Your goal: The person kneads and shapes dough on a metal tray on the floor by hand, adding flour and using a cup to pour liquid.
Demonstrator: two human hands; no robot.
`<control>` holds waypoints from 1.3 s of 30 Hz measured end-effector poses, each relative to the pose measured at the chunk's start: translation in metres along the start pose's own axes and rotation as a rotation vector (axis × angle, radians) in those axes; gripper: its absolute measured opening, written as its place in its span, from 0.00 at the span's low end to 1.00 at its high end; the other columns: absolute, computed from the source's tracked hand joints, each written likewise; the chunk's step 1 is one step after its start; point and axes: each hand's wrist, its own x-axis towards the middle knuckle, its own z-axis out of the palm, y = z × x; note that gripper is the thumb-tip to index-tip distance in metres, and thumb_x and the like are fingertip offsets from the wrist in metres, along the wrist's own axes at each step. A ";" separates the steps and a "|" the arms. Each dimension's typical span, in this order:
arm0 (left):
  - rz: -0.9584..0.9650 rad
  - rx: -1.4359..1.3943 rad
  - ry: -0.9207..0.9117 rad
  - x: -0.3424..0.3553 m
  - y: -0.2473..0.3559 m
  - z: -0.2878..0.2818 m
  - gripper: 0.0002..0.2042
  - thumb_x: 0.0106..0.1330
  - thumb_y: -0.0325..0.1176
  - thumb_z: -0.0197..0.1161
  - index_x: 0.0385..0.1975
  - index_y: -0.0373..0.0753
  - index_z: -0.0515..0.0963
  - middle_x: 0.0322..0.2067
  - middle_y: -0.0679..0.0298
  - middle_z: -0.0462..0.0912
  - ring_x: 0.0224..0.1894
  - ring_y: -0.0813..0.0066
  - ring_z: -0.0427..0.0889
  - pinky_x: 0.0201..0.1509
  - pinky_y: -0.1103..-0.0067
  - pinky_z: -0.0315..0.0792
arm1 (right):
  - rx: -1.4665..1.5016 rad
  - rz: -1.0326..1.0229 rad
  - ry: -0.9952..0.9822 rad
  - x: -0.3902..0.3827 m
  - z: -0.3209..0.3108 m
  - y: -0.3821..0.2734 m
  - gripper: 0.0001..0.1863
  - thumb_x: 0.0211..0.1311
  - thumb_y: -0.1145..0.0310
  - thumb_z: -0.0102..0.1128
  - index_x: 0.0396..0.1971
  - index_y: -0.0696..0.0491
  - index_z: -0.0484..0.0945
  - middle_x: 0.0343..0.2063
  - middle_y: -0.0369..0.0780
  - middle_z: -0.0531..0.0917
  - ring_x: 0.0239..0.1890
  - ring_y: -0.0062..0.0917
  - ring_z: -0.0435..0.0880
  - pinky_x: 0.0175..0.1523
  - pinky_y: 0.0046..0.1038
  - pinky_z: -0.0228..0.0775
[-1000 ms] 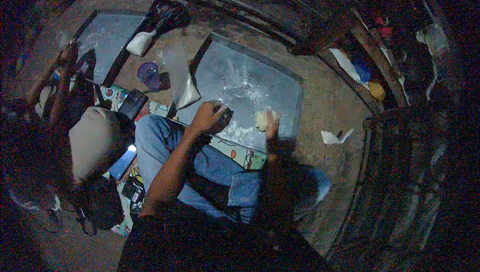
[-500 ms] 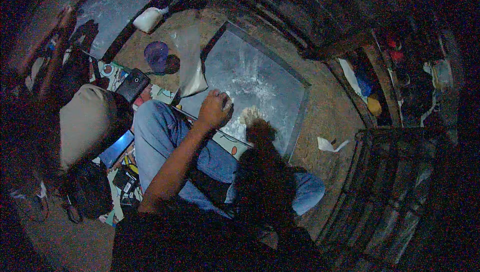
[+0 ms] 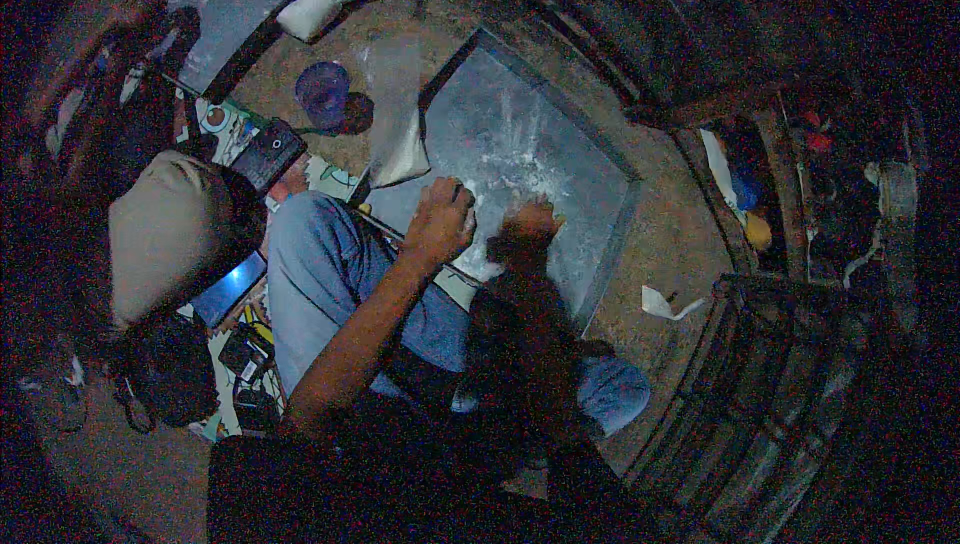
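A slate-grey board (image 3: 455,94) with a dark frame lies in front of my crossed legs, its surface smeared with white powder (image 3: 525,176). My left hand (image 3: 442,222) is over the board's near left part, fingers curled in; whatever lies inside them is hidden. My right hand (image 3: 530,224), dark and blurred, reaches over the powdery middle, and its finger pose is unclear. A pale patch (image 3: 482,262) shows on the board between my hands, near its close edge. A clear plastic bag (image 3: 400,149) with white powder in its bottom rests against the board's left side.
A purple bowl (image 3: 322,90) and a tied white bag (image 3: 308,16) sit further left. A person in a beige cap (image 3: 165,234) is at left, by another grey board (image 3: 235,9). Nearby are a dark phone (image 3: 270,154) and a lit screen (image 3: 230,289). Paper (image 3: 668,304) lies right.
My right hand has moved forward and slightly right over the powder. My left hand stays curled, turned a little so the pale thing by its fingers no longer shows. The view has shifted slightly.
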 end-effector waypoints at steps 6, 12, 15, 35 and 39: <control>0.119 0.100 -0.033 0.001 0.006 0.001 0.13 0.54 0.32 0.59 0.39 0.35 0.74 0.40 0.53 0.70 0.45 0.55 0.69 0.51 0.63 0.65 | -0.140 0.053 -0.151 0.053 -0.008 0.003 0.42 0.61 0.36 0.40 0.68 0.46 0.46 0.61 0.51 0.66 0.62 0.46 0.65 0.62 0.59 0.49; 0.097 0.058 -0.066 0.000 0.003 -0.003 0.15 0.53 0.33 0.60 0.40 0.35 0.73 0.39 0.54 0.71 0.45 0.56 0.69 0.51 0.63 0.64 | 0.007 -0.072 -0.079 0.077 -0.023 -0.007 0.35 0.65 0.41 0.38 0.67 0.45 0.54 0.69 0.45 0.48 0.71 0.42 0.41 0.67 0.56 0.41; 0.070 0.045 -0.014 0.000 -0.002 0.001 0.14 0.53 0.33 0.60 0.38 0.35 0.73 0.39 0.53 0.70 0.45 0.55 0.69 0.51 0.63 0.64 | 0.095 -0.248 0.167 0.077 -0.009 -0.007 0.30 0.66 0.46 0.42 0.62 0.46 0.63 0.69 0.42 0.50 0.71 0.38 0.44 0.68 0.54 0.36; -0.062 -0.095 0.003 0.004 0.002 -0.004 0.13 0.60 0.32 0.54 0.42 0.33 0.72 0.40 0.50 0.72 0.47 0.51 0.69 0.53 0.60 0.62 | 0.324 -0.223 -0.458 -0.089 -0.055 0.083 0.33 0.65 0.53 0.46 0.66 0.51 0.54 0.68 0.47 0.51 0.70 0.43 0.46 0.68 0.53 0.36; -0.080 -0.007 0.075 0.001 -0.003 0.000 0.12 0.61 0.32 0.53 0.42 0.33 0.72 0.41 0.50 0.72 0.47 0.51 0.69 0.53 0.60 0.61 | 0.423 -0.301 -0.503 -0.098 -0.058 0.090 0.33 0.65 0.54 0.46 0.66 0.51 0.53 0.68 0.47 0.51 0.70 0.43 0.45 0.69 0.53 0.36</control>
